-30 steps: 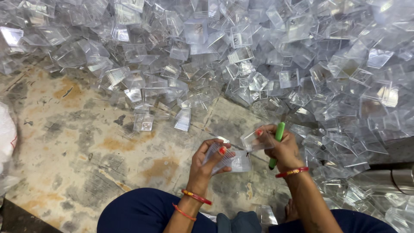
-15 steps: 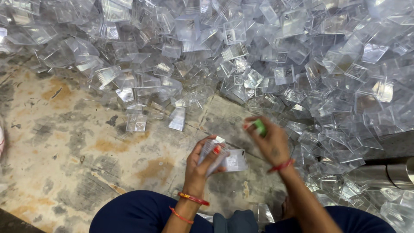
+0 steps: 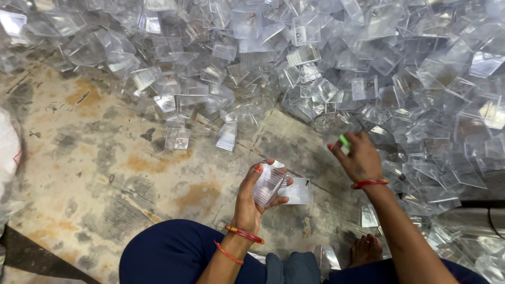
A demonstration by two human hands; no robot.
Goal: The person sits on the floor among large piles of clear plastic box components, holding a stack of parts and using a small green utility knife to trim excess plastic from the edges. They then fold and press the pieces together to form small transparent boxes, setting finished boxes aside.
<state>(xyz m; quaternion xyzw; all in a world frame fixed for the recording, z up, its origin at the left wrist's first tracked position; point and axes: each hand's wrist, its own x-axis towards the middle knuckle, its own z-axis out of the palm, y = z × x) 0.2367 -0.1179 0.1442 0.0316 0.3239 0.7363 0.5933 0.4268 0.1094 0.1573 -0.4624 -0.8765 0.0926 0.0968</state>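
Note:
My left hand (image 3: 255,197) grips a small clear plastic box (image 3: 268,183) above the stained floor, just in front of my knee. A loose clear lid (image 3: 298,191) lies flat on the floor right beside it. Farther right, my right hand (image 3: 359,156) is closed around a green tool (image 3: 344,141), of which only the tip shows. It reaches toward the edge of a big pile of clear plastic boxes (image 3: 326,68). Red bangles sit on both wrists.
The pile of clear boxes fills the top and right of the view. Stained concrete floor (image 3: 94,173) lies at left. A white sack (image 3: 8,152) sits at the left edge, a metal pipe (image 3: 473,215) at lower right. My bare foot (image 3: 366,248) rests beside my knee.
My right hand has moved away from the left hand, up and to the right toward the pile, still holding the green tool. The left hand keeps the clear box.

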